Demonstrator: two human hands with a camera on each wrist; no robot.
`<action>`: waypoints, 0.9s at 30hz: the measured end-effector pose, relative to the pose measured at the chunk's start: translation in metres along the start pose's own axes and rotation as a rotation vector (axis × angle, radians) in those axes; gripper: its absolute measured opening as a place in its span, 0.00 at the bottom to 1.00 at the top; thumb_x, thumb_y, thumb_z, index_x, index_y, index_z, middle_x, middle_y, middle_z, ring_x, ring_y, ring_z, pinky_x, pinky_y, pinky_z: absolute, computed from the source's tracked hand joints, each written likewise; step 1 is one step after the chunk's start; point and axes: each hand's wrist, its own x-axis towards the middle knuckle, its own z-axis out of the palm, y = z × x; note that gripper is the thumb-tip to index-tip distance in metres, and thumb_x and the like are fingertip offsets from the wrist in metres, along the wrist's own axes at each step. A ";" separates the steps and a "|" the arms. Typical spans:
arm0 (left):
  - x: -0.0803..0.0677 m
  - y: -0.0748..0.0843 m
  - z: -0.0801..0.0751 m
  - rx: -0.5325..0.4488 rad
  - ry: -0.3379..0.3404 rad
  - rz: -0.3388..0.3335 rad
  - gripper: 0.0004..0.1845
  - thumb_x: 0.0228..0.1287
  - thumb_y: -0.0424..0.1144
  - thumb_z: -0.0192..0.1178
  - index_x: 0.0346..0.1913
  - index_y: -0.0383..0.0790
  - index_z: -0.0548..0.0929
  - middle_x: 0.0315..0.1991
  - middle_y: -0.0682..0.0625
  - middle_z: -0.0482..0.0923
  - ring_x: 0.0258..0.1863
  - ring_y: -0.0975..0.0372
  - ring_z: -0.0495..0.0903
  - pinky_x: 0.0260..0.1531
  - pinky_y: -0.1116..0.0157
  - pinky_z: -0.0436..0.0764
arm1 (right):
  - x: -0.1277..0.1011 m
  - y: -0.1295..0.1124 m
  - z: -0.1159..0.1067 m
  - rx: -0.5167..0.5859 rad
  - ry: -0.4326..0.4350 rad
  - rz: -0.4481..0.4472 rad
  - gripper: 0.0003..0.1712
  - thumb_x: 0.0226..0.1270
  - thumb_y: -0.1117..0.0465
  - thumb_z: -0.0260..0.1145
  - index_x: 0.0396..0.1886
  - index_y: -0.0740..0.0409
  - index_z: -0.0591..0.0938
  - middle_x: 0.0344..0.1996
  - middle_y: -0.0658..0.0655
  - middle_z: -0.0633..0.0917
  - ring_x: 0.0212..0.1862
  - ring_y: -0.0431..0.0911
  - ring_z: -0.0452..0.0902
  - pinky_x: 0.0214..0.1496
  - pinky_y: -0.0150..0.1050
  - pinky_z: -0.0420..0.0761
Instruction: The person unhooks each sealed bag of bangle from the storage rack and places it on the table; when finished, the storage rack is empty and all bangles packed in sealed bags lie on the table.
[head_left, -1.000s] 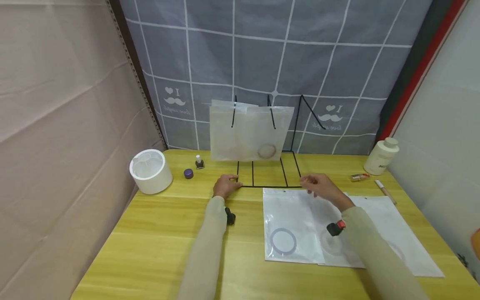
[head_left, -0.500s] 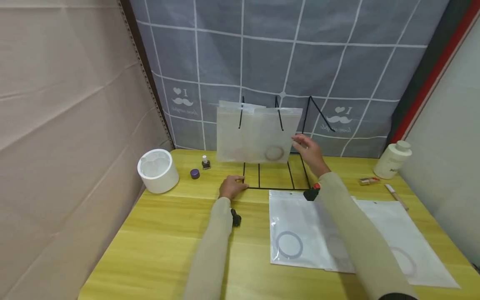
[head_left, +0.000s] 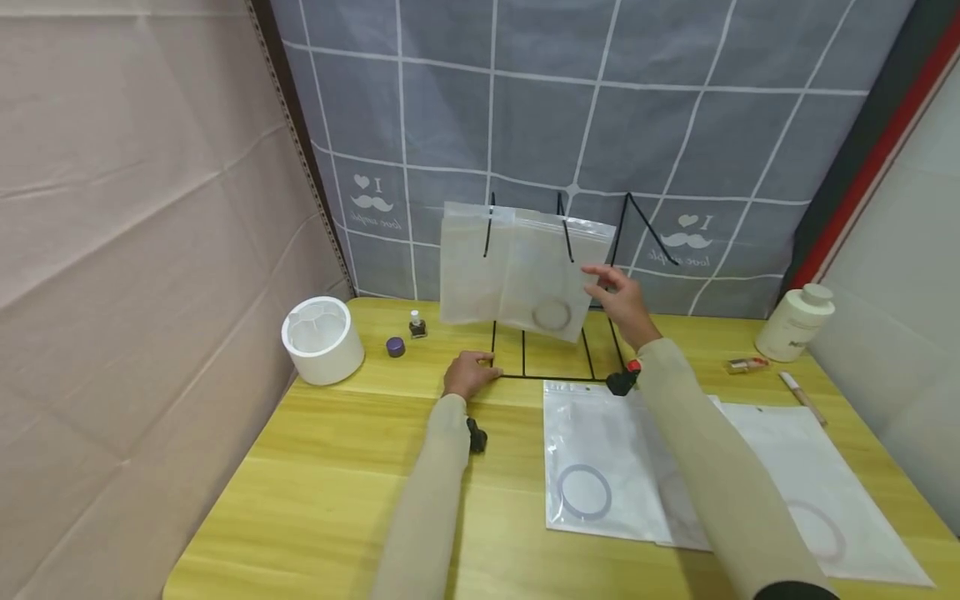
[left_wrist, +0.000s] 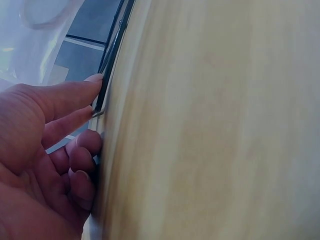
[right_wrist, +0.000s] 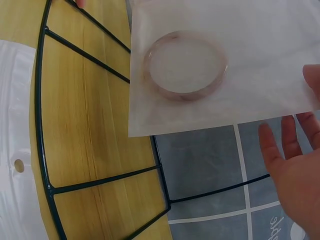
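Small packing workstation, yellow wooden table [head_left: 315,467], hung grid cloth [head_left: 600,100], bagged bangles [head_left: 585,492]

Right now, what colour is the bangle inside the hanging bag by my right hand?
Pale pinkish brown, seen through the frosted bag; the bangle shows best in the right wrist view.

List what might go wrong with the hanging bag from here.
1. The right hand touches only the edge of the front bag, which hangs tilted on a hook; a push might slide it off.
2. The left hand presses just one corner of the rack; a tug may tip it.
3. The ring lies loose in the bag and could swing.
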 end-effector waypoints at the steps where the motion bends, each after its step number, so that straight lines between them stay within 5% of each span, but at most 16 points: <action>1: 0.000 0.001 -0.001 -0.001 0.002 -0.001 0.22 0.65 0.48 0.69 0.61 0.51 0.85 0.62 0.47 0.81 0.50 0.49 0.84 0.44 0.54 0.82 | 0.000 -0.001 0.000 -0.002 -0.010 -0.004 0.23 0.73 0.61 0.66 0.65 0.59 0.80 0.47 0.55 0.77 0.43 0.42 0.67 0.38 0.32 0.67; 8: -0.001 0.002 -0.002 -0.018 0.003 -0.011 0.23 0.64 0.48 0.70 0.61 0.50 0.85 0.62 0.47 0.81 0.56 0.47 0.82 0.52 0.49 0.80 | -0.010 -0.028 0.001 -0.055 -0.088 0.000 0.24 0.75 0.65 0.62 0.69 0.63 0.76 0.70 0.63 0.73 0.41 0.41 0.67 0.39 0.30 0.69; 13: 0.001 0.001 0.000 -0.017 -0.002 -0.029 0.23 0.63 0.47 0.71 0.61 0.52 0.85 0.63 0.49 0.80 0.60 0.47 0.79 0.56 0.48 0.78 | -0.013 -0.030 0.001 -0.120 -0.075 -0.074 0.23 0.74 0.67 0.62 0.66 0.66 0.78 0.56 0.68 0.79 0.23 0.39 0.60 0.24 0.31 0.65; 18: -0.002 0.002 0.001 -0.025 -0.003 -0.018 0.23 0.64 0.47 0.70 0.61 0.51 0.85 0.64 0.47 0.79 0.61 0.47 0.79 0.56 0.48 0.78 | -0.010 -0.010 -0.002 -0.211 -0.046 -0.165 0.21 0.74 0.64 0.64 0.64 0.60 0.81 0.38 0.64 0.79 0.17 0.35 0.57 0.20 0.31 0.63; 27: -0.002 0.001 -0.001 -0.021 0.001 -0.007 0.23 0.64 0.47 0.70 0.61 0.49 0.85 0.65 0.46 0.79 0.61 0.46 0.79 0.54 0.48 0.79 | -0.025 -0.009 -0.010 -0.404 -0.005 -0.381 0.17 0.71 0.66 0.67 0.58 0.60 0.86 0.50 0.62 0.87 0.28 0.43 0.77 0.31 0.29 0.74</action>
